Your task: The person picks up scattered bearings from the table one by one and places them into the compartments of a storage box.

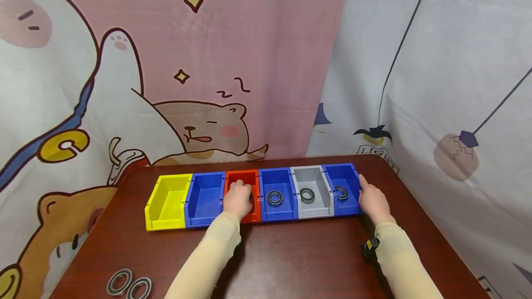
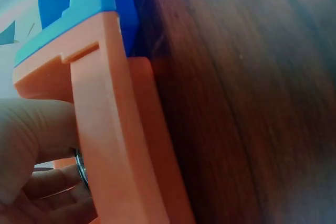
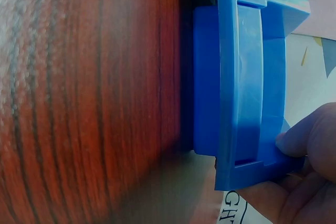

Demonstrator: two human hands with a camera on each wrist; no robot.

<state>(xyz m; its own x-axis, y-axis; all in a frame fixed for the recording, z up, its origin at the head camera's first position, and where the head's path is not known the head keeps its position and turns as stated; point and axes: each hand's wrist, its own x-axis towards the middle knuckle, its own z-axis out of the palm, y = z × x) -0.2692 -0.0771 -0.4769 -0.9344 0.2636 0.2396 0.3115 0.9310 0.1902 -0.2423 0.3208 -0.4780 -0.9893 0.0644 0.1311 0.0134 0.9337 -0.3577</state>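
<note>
My left hand (image 1: 238,200) reaches down into the red bin (image 1: 255,217), third from the left in a joined row. Its fingers hold a ball bearing (image 2: 81,169), mostly hidden by the hand and the bin's front lip. At the row's right end, my right hand (image 1: 374,201) pinches the side wall of a blue bin (image 3: 249,82), thumb inside and fingers outside. Inside that bin lies a bearing (image 1: 341,193). The grey bin (image 1: 317,212) holds another bearing (image 1: 307,195), and a third bearing (image 1: 274,198) lies in the blue bin (image 1: 277,216) right of the red one.
Left of the red bin stand a blue bin (image 1: 206,197) and a yellow bin (image 1: 172,200) with nothing in them. Two loose bearings (image 1: 119,282) touch each other on the brown table (image 1: 307,257), near its front left. A patterned curtain (image 1: 266,59) hangs behind.
</note>
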